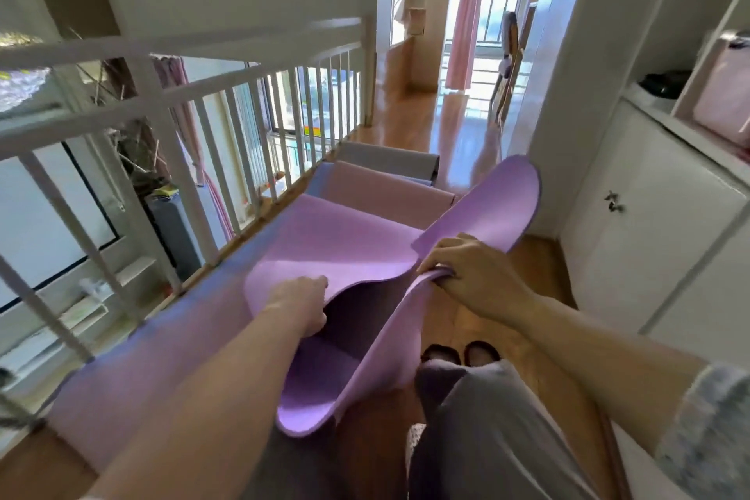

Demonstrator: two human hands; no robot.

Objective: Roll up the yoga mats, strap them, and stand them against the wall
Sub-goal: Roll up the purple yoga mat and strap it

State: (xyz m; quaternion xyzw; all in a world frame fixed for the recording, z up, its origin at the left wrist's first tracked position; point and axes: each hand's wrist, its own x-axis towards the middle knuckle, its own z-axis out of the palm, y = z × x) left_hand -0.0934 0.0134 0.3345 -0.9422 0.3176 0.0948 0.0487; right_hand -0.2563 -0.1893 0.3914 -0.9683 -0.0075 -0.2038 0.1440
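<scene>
At frame centre both hands clamp the purple yoga mat (357,239): left hand (302,302) and right hand (466,270) grip its lifted edge.

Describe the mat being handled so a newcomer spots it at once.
Start at the white railing on the left; mats lie along the floor beside it. The purple mat is nearest, gripped by the left hand and right hand. Unlike the pink mat and grey mat beyond, it is lifted and buckled off the floor.
</scene>
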